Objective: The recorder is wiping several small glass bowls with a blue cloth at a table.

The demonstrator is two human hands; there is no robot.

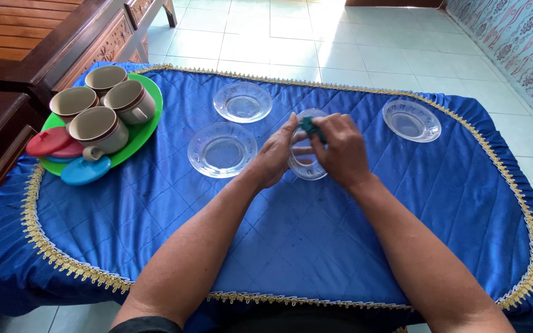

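I saw glass saucer [306, 161] held up on edge between both hands, above blue surface [316, 246]. Left hand [276, 157] fingers gripped left rim. Right hand [340, 151] fingers pinched green cloth [309, 126] against top rim.

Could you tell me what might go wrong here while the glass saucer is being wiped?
The glass saucer is held on edge above the table by the left hand while the right hand rubs it with a green cloth; it could slip and chip. It might also land on the glass saucer lying close beside it.
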